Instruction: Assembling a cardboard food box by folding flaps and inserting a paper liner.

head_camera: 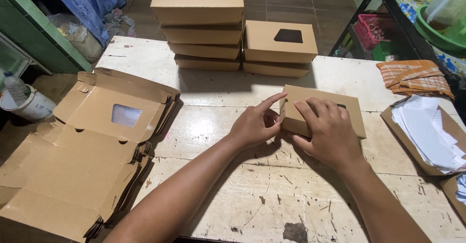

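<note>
The right hand (pixel 330 131) pressed flat on the kraft box (pixel 350 108) to steady it; beside it, the left hand's (pixel 256 124) forefinger tucked its flap

Ahead of the fingertips of the left hand (pixel 255 125) and right hand (pixel 329 134), a strip of bare table (pixel 218 92) lies open, ending at two stacks of closed boxes (pixel 201 24) and (pixel 279 46) that block the far edge. To the left of the left fingers the surface is free up to the pile of flat unfolded cartons (pixel 92 146). Right of the right fingers, past the small box (pixel 352 109) under them, room narrows toward a tray of white papers (pixel 427 136) and a folded orange cloth (pixel 412 77). Behind the fingers, toward the person, the table appears open.
</note>
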